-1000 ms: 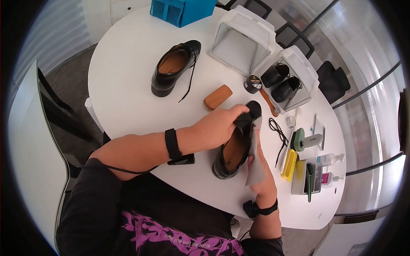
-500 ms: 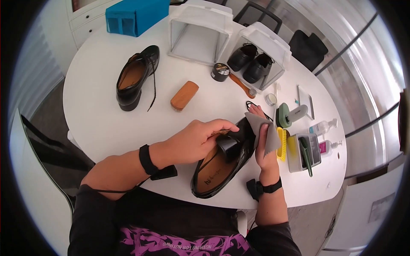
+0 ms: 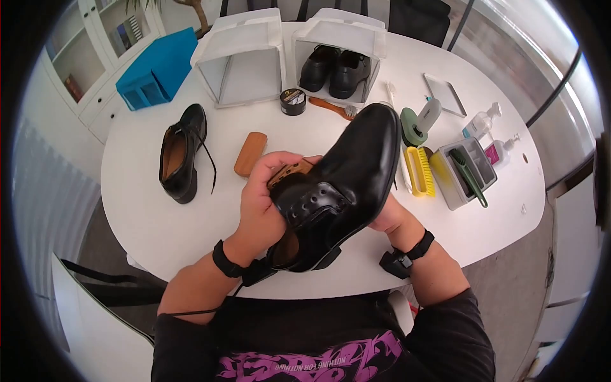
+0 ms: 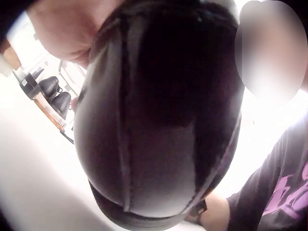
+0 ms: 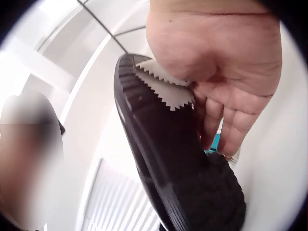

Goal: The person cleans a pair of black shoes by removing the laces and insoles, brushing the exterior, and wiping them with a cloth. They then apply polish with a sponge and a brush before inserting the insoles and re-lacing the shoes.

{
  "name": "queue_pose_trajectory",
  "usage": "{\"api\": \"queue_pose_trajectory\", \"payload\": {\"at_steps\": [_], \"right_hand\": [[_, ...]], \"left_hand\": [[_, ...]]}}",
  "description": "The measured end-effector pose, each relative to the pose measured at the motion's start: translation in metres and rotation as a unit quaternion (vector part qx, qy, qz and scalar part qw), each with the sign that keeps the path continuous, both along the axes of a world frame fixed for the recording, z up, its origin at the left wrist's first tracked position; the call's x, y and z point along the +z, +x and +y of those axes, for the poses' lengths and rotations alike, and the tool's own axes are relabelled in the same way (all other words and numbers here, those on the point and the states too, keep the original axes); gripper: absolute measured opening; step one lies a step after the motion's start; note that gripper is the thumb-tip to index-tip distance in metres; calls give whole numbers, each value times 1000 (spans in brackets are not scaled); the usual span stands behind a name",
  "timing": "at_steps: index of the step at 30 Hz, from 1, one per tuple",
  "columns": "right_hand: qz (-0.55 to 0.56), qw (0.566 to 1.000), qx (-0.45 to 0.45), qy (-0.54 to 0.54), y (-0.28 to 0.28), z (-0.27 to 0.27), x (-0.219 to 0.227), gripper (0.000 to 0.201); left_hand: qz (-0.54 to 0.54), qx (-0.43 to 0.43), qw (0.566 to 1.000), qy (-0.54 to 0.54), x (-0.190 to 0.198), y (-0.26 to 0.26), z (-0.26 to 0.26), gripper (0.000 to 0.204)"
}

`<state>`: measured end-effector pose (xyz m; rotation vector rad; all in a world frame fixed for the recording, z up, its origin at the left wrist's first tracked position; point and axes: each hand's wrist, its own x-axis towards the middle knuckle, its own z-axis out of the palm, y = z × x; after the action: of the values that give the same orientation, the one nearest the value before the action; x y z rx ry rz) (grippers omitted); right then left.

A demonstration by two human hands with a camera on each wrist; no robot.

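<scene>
At the left of the white surface [image 3: 223, 137], a blue case [image 3: 159, 67] sits by the far edge, with a black laced shoe [image 3: 181, 156] nearer the left edge. A wooden block [image 3: 251, 154] lies to its right. Along the far edge stand two boxes, an empty box [image 3: 245, 70] and a box [image 3: 340, 32] with two black shoes [image 3: 335, 69] inside. Just in front are a black tin [image 3: 293, 102], its label too small to read, and a wooden brush [image 3: 332, 107].

Over the middle of the near edge, the held shoe [image 3: 356, 165] is raised and tilted, toe up and toward the right. The left hand [image 3: 262, 200] grips it at the opening, fingers curled in. The right hand [image 3: 388, 219] is behind the sole, its grip closed on a grey cloth [image 5: 166, 91] with zigzag edges. The dark shirt [image 3: 318, 340] reads "NOTHING FOR NOTHING".

Toward the right edge are a green brush [image 3: 414, 127], a yellow brush [image 3: 420, 172], a container [image 3: 452, 188] and two pump bottles [image 3: 482, 124], their blue and pink labels unreadable.
</scene>
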<state>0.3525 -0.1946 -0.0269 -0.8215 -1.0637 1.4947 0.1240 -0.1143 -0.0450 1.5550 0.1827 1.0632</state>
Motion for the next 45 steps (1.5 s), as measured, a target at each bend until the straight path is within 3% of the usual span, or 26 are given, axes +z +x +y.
{"api": "queue_pose_trajectory", "payload": {"at_steps": [2,3,5,6,8,9,11,12,13,14,15,17,25,29,33,35,36,38,42,45], "right_hand": [[-97,993,-17,67,-5,0,4,58],[-92,993,-22,70,-2,0,-1,58],[-180,967,-163,76,18,1,-24,51],[-223,944,-229,78,31,3,-37,48],[-306,880,-355,80,45,7,-52,42],[-305,880,-356,81,47,10,-52,42],[-79,911,-403,47,50,15,-51,36],[56,952,-300,-4,42,5,-30,45],[57,952,-300,-2,38,0,-20,45],[159,974,-164,-4,34,-3,-12,52],[255,967,-23,-5,31,-4,-8,58],[273,962,-7,-19,25,-4,-6,61],[286,953,-40,-90,15,-5,-19,60],[271,959,-39,-76,9,-8,-32,59],[305,947,53,-87,2,-11,-49,56],[340,926,152,-58,2,-7,-69,58],[218,967,73,-107,-5,-11,-57,58],[211,966,66,-136,-9,-14,-57,55],[172,969,38,-172,-17,-18,-23,44],[209,962,67,-165,-7,-13,-39,42]], "left_hand": [[0,15,1000,7,-6,-5,5,48],[5,11,1000,10,-5,-5,4,48],[-38,-28,995,-86,-2,-3,1,50],[-38,-29,995,-83,-2,-4,1,50],[-38,-73,976,-203,-5,-7,3,53],[-38,-73,976,-202,-4,-8,1,53],[-37,-108,964,-241,-1,-8,-1,52],[-37,-109,964,-239,-1,-6,-1,52],[-17,-111,970,-217,-1,-3,-1,50],[2,-113,975,-194,-1,-1,-1,48],[1,-113,975,-192,-2,1,0,48],[30,-53,989,-133,-5,5,0,45],[-9,12,992,-125,-18,8,-2,46],[-38,49,993,-100,-14,7,-3,46],[-73,72,987,-124,-7,4,3,45],[-95,125,976,-148,-10,2,8,42],[-93,130,976,-145,-9,0,8,42],[-110,169,951,-236,-8,-1,7,44],[-105,189,949,-229,-9,-3,7,44],[-122,191,955,-190,-5,-1,6,44]]}}
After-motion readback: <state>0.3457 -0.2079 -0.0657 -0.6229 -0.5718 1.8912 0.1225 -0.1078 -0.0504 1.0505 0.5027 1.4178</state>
